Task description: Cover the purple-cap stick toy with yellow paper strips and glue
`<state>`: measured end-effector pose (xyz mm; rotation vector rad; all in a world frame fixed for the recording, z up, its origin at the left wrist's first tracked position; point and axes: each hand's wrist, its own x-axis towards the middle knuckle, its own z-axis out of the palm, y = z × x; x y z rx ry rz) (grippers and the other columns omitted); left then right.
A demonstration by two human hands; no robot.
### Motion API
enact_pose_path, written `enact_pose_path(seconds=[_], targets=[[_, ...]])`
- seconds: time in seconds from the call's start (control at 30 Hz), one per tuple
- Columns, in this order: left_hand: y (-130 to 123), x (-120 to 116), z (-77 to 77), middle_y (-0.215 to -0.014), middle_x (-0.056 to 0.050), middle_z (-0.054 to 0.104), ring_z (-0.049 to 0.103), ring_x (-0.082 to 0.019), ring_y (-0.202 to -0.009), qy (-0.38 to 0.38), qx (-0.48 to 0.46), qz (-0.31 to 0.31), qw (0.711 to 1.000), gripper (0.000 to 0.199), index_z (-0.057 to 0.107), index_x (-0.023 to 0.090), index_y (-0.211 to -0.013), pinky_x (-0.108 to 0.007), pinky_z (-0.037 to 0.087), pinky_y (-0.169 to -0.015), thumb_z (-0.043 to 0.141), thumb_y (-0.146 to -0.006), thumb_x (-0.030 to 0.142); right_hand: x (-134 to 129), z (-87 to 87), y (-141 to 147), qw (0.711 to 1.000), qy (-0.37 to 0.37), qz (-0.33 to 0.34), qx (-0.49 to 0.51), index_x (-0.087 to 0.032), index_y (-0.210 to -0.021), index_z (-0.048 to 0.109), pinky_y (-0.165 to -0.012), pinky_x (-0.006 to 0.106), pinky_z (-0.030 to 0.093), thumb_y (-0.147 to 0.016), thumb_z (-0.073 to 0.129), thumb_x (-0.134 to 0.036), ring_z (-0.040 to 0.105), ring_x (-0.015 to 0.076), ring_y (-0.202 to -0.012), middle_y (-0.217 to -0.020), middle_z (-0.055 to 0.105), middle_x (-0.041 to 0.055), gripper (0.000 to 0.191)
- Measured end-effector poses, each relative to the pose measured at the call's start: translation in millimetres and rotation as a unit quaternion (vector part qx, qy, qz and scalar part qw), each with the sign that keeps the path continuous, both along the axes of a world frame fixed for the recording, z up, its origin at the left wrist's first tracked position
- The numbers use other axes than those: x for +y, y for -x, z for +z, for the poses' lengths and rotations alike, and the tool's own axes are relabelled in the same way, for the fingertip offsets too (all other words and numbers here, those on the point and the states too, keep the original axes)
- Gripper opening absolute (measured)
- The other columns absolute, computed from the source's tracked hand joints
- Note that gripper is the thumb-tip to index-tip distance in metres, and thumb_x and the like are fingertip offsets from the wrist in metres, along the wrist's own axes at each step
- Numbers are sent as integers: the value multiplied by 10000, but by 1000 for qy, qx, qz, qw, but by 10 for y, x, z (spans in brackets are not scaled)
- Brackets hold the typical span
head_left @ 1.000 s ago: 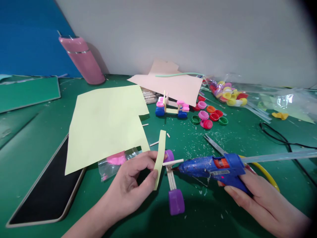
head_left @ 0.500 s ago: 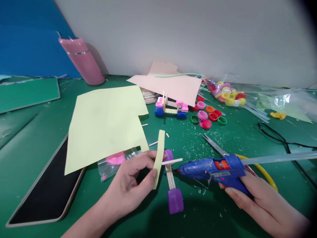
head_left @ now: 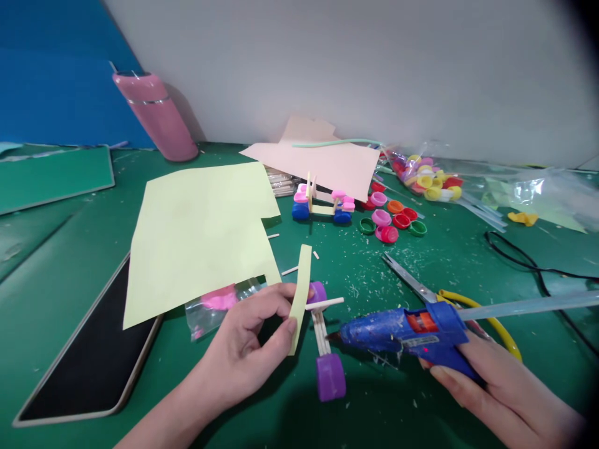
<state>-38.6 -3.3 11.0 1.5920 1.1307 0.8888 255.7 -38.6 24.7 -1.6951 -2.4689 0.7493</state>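
My left hand (head_left: 255,340) is closed with a narrow yellow paper strip (head_left: 302,290) on the near side of the purple-wheeled stick frame (head_left: 322,330); its fingers reach toward the upper purple wheel (head_left: 317,292). Thin sticks join that wheel to the lower purple wheel (head_left: 331,377), and a short white stick (head_left: 326,304) lies across the top end. Wrapped round the handle of a blue glue gun (head_left: 397,327) is my right hand (head_left: 496,380). The gun's dark nozzle points left, close to the sticks. A clear glue stick (head_left: 528,305) sticks out of its rear.
Scissors (head_left: 412,280) with yellow handles lie behind the gun. Farther back are a small blue-wheeled car (head_left: 322,209), coloured bottle caps (head_left: 382,217) and a bag of caps (head_left: 430,178). Yellow paper (head_left: 201,231) partly covers a tablet (head_left: 84,362). A pink bottle (head_left: 159,118) stands behind.
The glue gun in my right hand has moved slightly down, its nozzle now lower along the sticks. My left hand, the paper strip and the wheeled frame stay nearly in place.
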Motion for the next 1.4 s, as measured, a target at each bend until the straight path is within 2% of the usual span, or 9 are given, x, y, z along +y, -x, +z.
enact_pose_path(seconds=[0.13, 0.27, 0.43, 0.6, 0.7, 0.83, 1.1, 1.23, 1.4], targets=[[3, -7, -6, -979, -52, 637, 596, -161, -806, -5, -3, -1, 1000, 157, 570, 183, -658, -212, 457, -650, 499, -794, 150, 34, -35, 52, 1000, -20, -2, 23, -239, -955, 537, -673, 327, 520, -885, 378, -371, 599, 207, -774, -871, 624, 44, 218], [10, -8, -26, -977, -49, 632, 592, -159, -811, -10, -3, 0, 1000, 153, 565, 185, -662, -209, 452, -647, 500, -796, 149, -16, -50, 85, 996, -61, -36, 57, -235, -888, 552, -551, 279, 506, -872, 395, -390, 585, 178, -616, -745, 616, 27, 221], [16, -23, -49, -986, -41, 624, 586, -156, -828, -10, -11, 1, 1000, 138, 568, 191, -688, -206, 449, -655, 501, -803, 154, -99, -125, 8, 991, -60, -50, 107, -238, -926, 545, -401, 207, 468, -862, 437, -346, 569, 138, -479, -669, 619, 5, 166], [9, -18, -55, -977, -31, 622, 578, -154, -866, -11, -19, 2, 1000, 141, 559, 192, -684, -199, 445, -686, 502, -807, 153, -62, -149, 9, 983, -154, -21, 100, -244, -851, 561, -436, 221, 480, -863, 441, -349, 577, 134, -477, -612, 608, -18, 160], [5, -15, -51, -985, -41, 617, 581, -156, -846, 0, -24, -6, 1000, 147, 564, 186, -688, -207, 449, -669, 492, -815, 164, -37, -122, 69, 979, -182, -6, 95, -242, -801, 575, -421, 233, 469, -868, 419, -369, 566, 135, -452, -571, 595, -20, 212], [18, -19, -59, -986, -33, 615, 583, -147, -847, 2, -32, -12, 999, 150, 569, 186, -696, -206, 450, -683, 488, -817, 152, -75, -152, 50, 982, -169, -29, 78, -237, -807, 588, -394, 230, 471, -858, 430, -396, 574, 146, -456, -587, 610, -3, 229], [19, -14, -59, -989, -39, 621, 571, -167, -917, 2, -31, -5, 999, 153, 578, 191, -703, -220, 448, -731, 486, -816, 145, -100, -390, -247, 983, -138, -42, 115, -239, -893, 625, -445, 180, 533, -826, 515, -336, 641, 149, -501, -680, 686, 4, 161], [16, -23, -41, -987, -36, 624, 575, -159, -901, 4, -36, -9, 999, 161, 578, 191, -699, -220, 447, -741, 481, -819, 143, -91, -321, -135, 982, -149, -41, 111, -237, -862, 621, -406, 193, 517, -817, 518, -377, 618, 149, -464, -634, 670, 6, 179], [19, -9, -41, -990, -46, 625, 591, -147, -831, 1, -35, -10, 999, 163, 576, 180, -685, -206, 451, -679, 485, -817, 152, -135, -195, 80, 986, -131, -65, 81, -224, -884, 585, -449, 234, 520, -855, 424, -418, 613, 169, -540, -671, 638, 32, 254]])
